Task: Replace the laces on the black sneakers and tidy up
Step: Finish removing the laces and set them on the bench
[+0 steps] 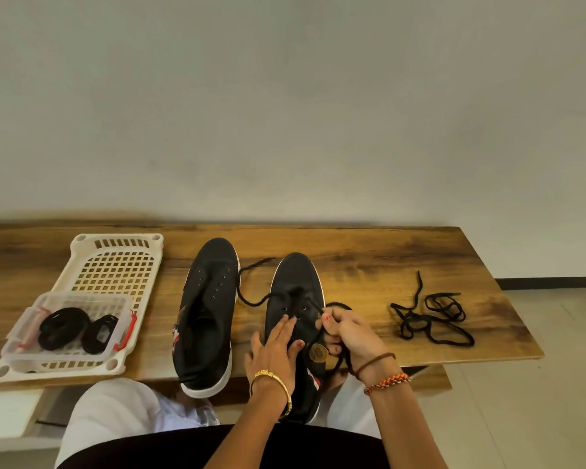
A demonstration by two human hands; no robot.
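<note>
Your left hand (275, 346) lies flat, fingers straight, on the tongue and eyelet rows of the right-hand sneaker (296, 319), steadying it, while your right hand (347, 331) has its grip closed on the black lace (251, 299), pinching it just beside the eyelets on the shoe's right edge. That sneaker stands on the counter (386, 262) with its long axis running away from you, toe toward the wall, heel hanging over the near edge above your lap. The pinched lace sits just right of the eyelet rows, so the next threading looks like a short move leftward by the right hand, which is the nearer one; the left fingers lie close to the eyelets and may need to shift. The lace's other end trails from the upper eyelets across the gap toward the left-hand sneaker (210, 313), which lies parallel, unlaced, eyelets bare. Well apart on the right a loose lace (433, 319) lies tangled. On the far left a white tray (115, 252) carries a clear box (24, 336) with dark coiled bundles inside, probably laces.
</note>
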